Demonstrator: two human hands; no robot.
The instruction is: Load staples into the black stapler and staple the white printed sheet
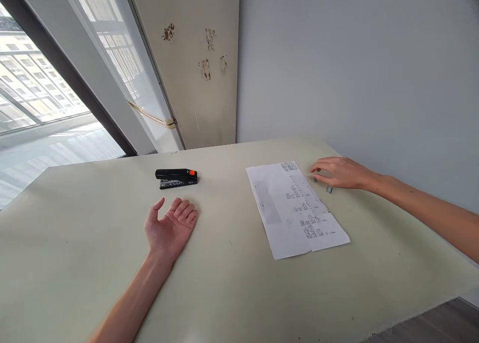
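Observation:
My left hand [171,228] rests palm up on the table, thumb out and fingers loosely curled, holding nothing. Just beyond its fingertips lies a black stapler [175,178] with an orange patch on its right end. Over at the right, my right hand [339,172] reaches in with thumb and fingers brought together at a small grey block of staples [314,179], partly hidden under the fingertips. A second grey block of staples [329,189] lies on the table below the palm. Between my hands is a white printed sheet of paper [279,233], flat and slightly askew.
The pale table [209,293] runs back to a grey wall [337,59]. Behind the stapler stands a stained cream panel [205,103], with a fridge-like door handle [151,115] and a bright window [41,79] at left.

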